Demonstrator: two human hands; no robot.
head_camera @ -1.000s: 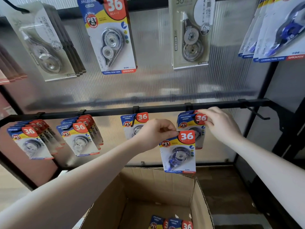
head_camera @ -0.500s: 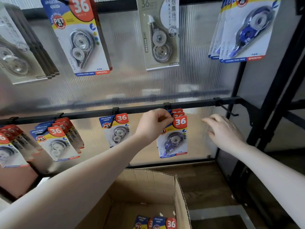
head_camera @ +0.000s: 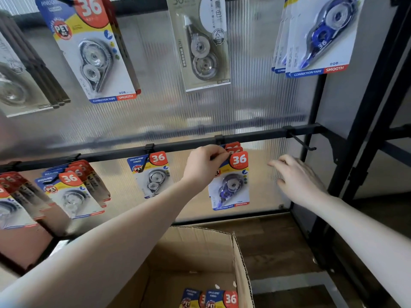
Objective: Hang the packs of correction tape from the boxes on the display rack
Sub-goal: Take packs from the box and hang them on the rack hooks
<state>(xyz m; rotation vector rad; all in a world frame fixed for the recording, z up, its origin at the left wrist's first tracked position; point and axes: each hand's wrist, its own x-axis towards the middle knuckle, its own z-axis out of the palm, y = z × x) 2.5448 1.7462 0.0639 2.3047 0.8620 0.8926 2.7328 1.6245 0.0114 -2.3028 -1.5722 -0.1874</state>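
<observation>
My left hand (head_camera: pixel 203 166) pinches the top of a blue correction tape pack (head_camera: pixel 231 185) marked 36, holding it at a hook on the lower black rail (head_camera: pixel 255 135). Two more packs hang behind it on that hook. My right hand (head_camera: pixel 298 178) hovers to the right of the pack with fingers relaxed and holds nothing. An open cardboard box (head_camera: pixel 241 261) stands below, with several packs (head_camera: pixel 210 298) lying in its bottom.
An empty hook (head_camera: pixel 303 143) sticks out at the rail's right end. More packs (head_camera: pixel 153 174) hang left on the lower rail, and larger packs (head_camera: pixel 93 52) hang on the upper row. A black rack post (head_camera: pixel 364 121) stands right, over a wooden floor.
My left hand raised the blue pack from in front of the box up to the hook. My right hand let go of the hanging packs and drew away to the right.
</observation>
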